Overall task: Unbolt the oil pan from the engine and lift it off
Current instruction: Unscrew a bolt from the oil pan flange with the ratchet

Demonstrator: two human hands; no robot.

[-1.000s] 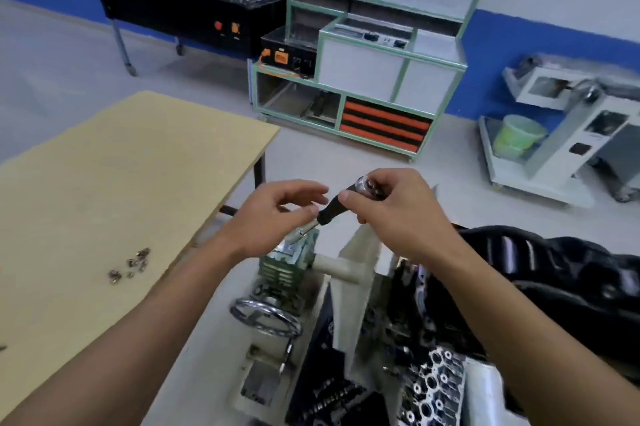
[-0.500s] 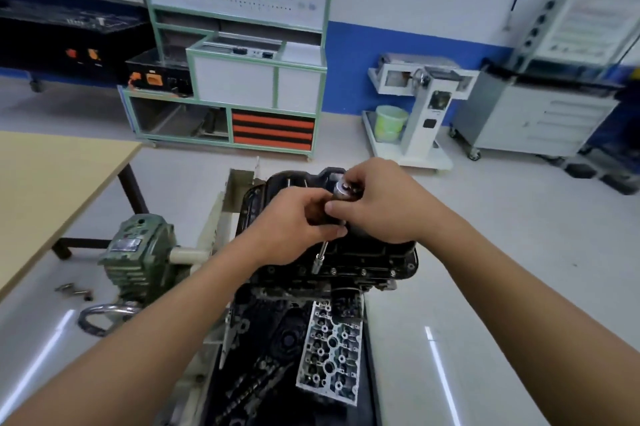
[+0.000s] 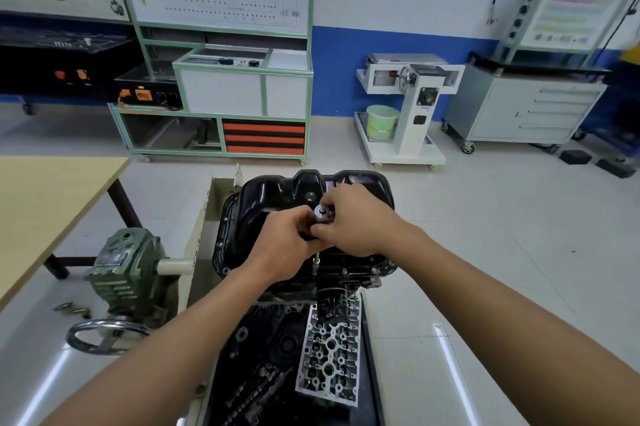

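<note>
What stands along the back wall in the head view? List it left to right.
Black console → green-framed trainer cabinet → white stand → grey drawer cabinet.

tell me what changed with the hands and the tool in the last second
The left hand and right hand carried the socket driver from mid-air by the wooden table over to the oil pan; its tip now points down at the pan's near flange. Unchanged: both hands grip the driver, and the pan sits on the engine.
</note>
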